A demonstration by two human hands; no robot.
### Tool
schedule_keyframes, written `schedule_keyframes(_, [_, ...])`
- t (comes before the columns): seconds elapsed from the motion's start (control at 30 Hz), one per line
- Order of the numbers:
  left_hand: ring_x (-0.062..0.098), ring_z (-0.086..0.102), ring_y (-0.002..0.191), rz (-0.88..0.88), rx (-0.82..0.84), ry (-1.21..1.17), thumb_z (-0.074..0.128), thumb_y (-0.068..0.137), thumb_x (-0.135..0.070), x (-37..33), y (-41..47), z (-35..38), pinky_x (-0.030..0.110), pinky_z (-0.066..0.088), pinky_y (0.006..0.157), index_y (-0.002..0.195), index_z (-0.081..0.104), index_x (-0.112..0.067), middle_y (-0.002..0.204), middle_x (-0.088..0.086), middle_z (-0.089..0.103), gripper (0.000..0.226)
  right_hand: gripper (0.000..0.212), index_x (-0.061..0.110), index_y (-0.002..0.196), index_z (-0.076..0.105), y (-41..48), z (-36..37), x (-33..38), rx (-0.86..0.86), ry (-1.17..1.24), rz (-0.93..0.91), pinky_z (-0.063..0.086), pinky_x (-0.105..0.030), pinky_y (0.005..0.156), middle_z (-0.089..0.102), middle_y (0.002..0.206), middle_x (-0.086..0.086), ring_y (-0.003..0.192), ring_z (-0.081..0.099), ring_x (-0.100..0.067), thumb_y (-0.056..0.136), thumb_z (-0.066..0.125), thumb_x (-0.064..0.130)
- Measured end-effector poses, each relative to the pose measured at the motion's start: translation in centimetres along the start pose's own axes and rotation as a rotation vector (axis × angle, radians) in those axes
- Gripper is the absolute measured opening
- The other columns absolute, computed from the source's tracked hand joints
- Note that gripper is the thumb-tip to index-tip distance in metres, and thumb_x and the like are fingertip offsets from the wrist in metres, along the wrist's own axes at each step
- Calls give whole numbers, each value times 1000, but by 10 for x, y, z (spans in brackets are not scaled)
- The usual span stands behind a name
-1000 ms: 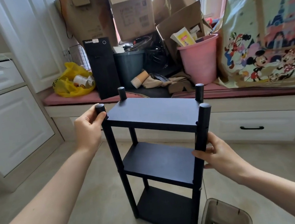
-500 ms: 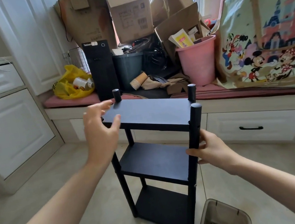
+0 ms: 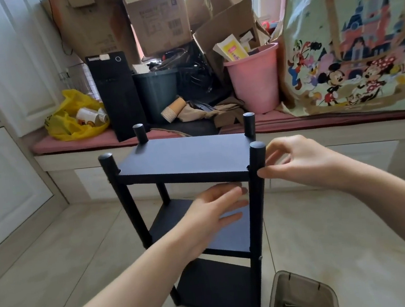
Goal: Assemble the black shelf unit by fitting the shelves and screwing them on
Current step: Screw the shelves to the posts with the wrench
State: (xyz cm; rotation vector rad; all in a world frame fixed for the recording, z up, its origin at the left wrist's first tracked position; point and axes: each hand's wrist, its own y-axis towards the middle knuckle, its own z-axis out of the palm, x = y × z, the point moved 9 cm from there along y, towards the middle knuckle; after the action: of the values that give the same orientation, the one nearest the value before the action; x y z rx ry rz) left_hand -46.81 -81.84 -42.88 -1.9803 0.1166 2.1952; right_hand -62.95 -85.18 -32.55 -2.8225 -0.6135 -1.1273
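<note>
The black shelf unit [image 3: 184, 159] stands upright on the tiled floor, with three shelves between four round posts. My left hand [image 3: 211, 215] reaches in front of the middle shelf [image 3: 231, 236], just under the top shelf's front edge. Its fingers are straight and point at the front right post [image 3: 256, 213], and it holds nothing. My right hand [image 3: 298, 162] hovers beside the top of that post. The thumb tip touches the post at the level of the top shelf, and the fingers are loosely curled with nothing in them.
A window bench behind the unit carries cardboard boxes [image 3: 160, 16], a pink bucket [image 3: 254, 81], a dark bin [image 3: 156, 93], a black tower case [image 3: 118, 97] and a yellow bag [image 3: 71, 117]. White cabinets [image 3: 2, 176] stand at the left. A beige basket [image 3: 301, 296] sits on the floor beside the unit's front right foot.
My left hand let go of the front left post and swept right, under the top shelf. My right hand released the front right post's middle and rose to its top.
</note>
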Motion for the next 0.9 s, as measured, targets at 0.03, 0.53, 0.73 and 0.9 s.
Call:
schedule_keyframes(0.03, [17, 68, 118, 17, 40, -48, 71, 89, -41, -3, 5, 6, 30, 57, 95, 122, 69, -21, 123, 0, 73, 39, 24, 29, 102, 67, 0, -2, 4, -38, 39, -49, 54, -30, 80, 70, 98, 11, 90, 67, -7, 80, 73, 38])
schedule_keyframes(0.53, [30, 72, 108, 153, 19, -232, 70, 79, -22, -14, 30, 9, 37, 60, 90, 113, 71, -10, 115, 15, 74, 36, 37, 34, 112, 67, -11, -12, 22, -249, 223, -356, 50, -15, 83, 72, 101, 16, 90, 66, -1, 89, 69, 5])
schedule_keyframes(0.73, [27, 72, 108, 157, -12, -194, 71, 78, -26, -11, 31, 9, 34, 60, 87, 107, 75, -18, 114, 12, 76, 30, 36, 34, 115, 68, -9, -12, 20, -252, 210, -348, 50, -18, 83, 74, 104, 12, 93, 66, -4, 90, 69, 9])
schedule_keyframes(0.9, [27, 70, 113, 137, 10, -162, 70, 80, -27, -8, 28, 8, 40, 57, 98, 118, 70, -11, 118, 12, 74, 41, 38, 41, 110, 68, -6, -12, 17, -236, 258, -349, 50, -15, 84, 74, 102, 18, 95, 67, -2, 89, 71, 11])
